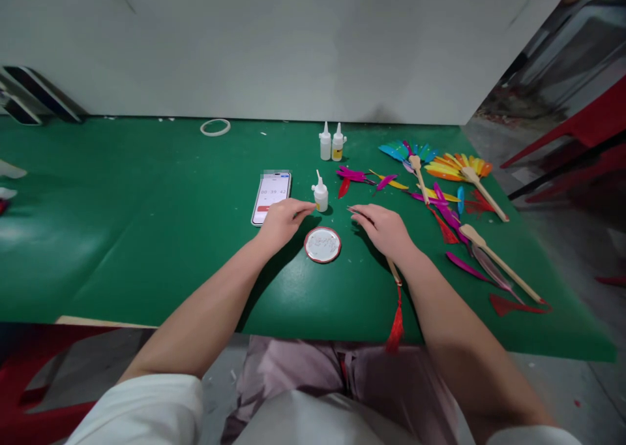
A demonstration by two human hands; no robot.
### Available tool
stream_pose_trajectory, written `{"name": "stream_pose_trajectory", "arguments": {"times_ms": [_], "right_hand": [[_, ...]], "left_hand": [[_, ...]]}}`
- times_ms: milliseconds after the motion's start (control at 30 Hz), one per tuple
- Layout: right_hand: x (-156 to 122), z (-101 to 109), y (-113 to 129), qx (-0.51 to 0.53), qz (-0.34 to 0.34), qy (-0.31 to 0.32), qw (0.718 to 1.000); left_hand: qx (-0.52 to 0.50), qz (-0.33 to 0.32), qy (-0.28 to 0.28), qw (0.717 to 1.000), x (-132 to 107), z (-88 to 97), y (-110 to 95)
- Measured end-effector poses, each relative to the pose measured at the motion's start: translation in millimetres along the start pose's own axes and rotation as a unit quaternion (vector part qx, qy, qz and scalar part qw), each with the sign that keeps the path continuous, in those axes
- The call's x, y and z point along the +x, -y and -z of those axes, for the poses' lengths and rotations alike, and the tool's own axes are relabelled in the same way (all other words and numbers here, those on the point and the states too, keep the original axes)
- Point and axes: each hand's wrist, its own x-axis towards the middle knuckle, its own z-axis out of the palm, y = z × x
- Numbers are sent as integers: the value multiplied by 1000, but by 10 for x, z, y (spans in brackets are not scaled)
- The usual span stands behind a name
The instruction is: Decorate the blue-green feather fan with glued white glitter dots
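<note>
My left hand [284,220] lies on the green table [147,223], fingers stretched out. Its fingertips are right at the base of a small white glue bottle [320,196]. My right hand [385,230] rests with fingers pressed together over a thin wooden stick [392,270], and something thin and dark shows at the fingertips. The stick's red tassel [396,327] hangs over the table's front edge. A round red-rimmed lid [323,244] holding something whitish sits between my hands.
A phone [271,196] showing a timer lies left of the bottle. Two more glue bottles [331,141] stand behind. Feather fans [460,168], loose coloured feathers [447,216] and wooden sticks [499,262] cover the right side. A tape ring [215,127] lies far back; red chairs [587,125] stand right.
</note>
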Motion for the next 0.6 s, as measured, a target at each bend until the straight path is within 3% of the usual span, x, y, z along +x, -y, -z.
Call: {"name": "stream_pose_trajectory", "arguments": {"times_ms": [200,467,600], "right_hand": [[-4,-16,31,-2,5,19,1000],[-3,-10,28,-11,5,21,1000],[-2,-5,32,-11,7,17,1000]], "left_hand": [[24,31,0,999,20,47,-69],[-16,-26,20,999,-26,-46,42],[-48,-9,8,999,-27,-35,26]]}}
